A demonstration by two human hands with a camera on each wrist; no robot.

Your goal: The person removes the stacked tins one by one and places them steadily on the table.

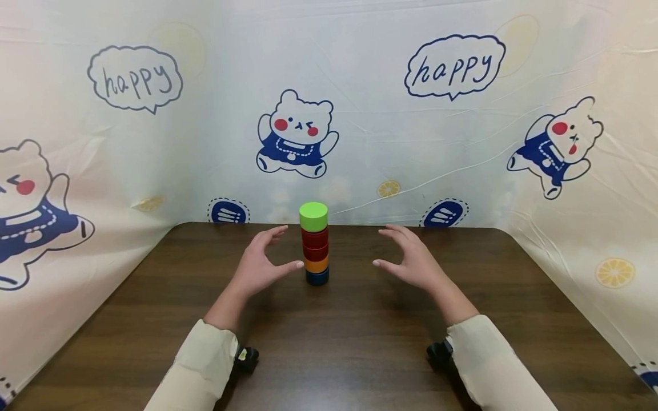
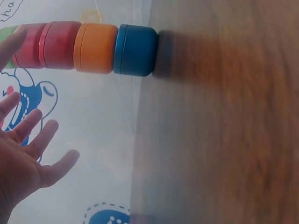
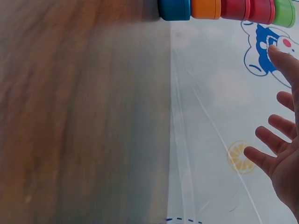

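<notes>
A straight stack of round blocks stands upright on the brown table. From the bottom it runs through a blue block (image 1: 317, 277), an orange block (image 1: 316, 264), two dark red blocks (image 1: 315, 245) and a light green block (image 1: 313, 217). My left hand (image 1: 259, 262) is raised just left of the stack, fingers spread, its thumb tip right at the orange block in the head view. Farther off on the right, my right hand (image 1: 408, 257) hovers with fingers apart and nothing in it. In the right wrist view the green block (image 3: 284, 13) sits above that hand's thumb.
A wood-grain table (image 1: 329, 342) reaches to a pale printed cloth (image 1: 370, 125) hung behind and along both sides. Bears, "happy" bubbles and orange slices decorate the cloth. Each wrist carries a dark device (image 1: 247, 359) below a rolled light sleeve (image 1: 200, 365).
</notes>
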